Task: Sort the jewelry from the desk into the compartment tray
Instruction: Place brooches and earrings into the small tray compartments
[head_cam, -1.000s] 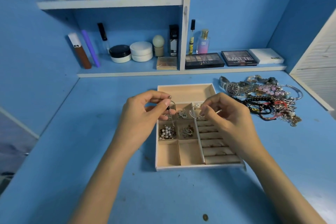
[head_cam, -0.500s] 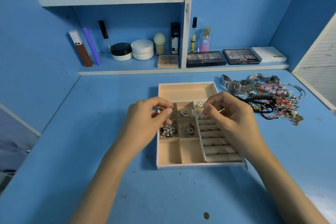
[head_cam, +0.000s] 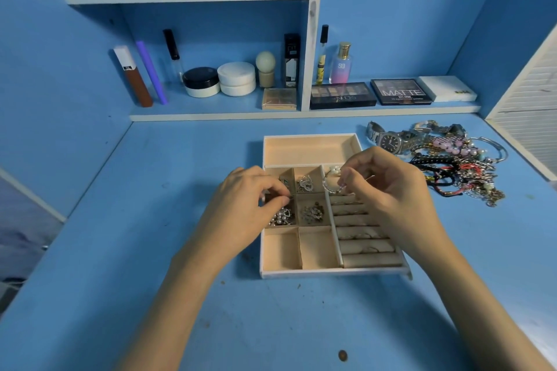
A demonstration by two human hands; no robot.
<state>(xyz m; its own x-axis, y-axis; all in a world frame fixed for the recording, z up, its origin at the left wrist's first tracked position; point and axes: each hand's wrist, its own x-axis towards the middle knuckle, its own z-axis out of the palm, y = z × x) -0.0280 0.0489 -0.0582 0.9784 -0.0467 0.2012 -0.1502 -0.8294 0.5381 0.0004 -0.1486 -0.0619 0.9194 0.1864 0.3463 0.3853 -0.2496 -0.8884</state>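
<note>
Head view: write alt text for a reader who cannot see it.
Two bare hands work over a tray on a blue desk: the left hand pinches a small piece above its small compartments, the right hand pinches a hoop. A tangled jewelry pile with a watch lies right of the tray; cosmetics line the shelves behind.

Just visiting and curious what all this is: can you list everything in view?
compartment tray: one, beige, centre of desk.
jewelry pile: one, mixed colours, desk right of tray.
wristwatch: one, silver, pile's left edge.
pearl cluster: one, white, tray's left compartment.
palettes: two, black, right on lower shelf.
jars: two, black-lidded and white, lower shelf left.
perfume bottle: one, pink, lower shelf.
hoop: one, silver, above tray.
left hand: one, over tray's left compartments, pinching a small piece.
right hand: one, over tray, pinching the hoop.
</note>
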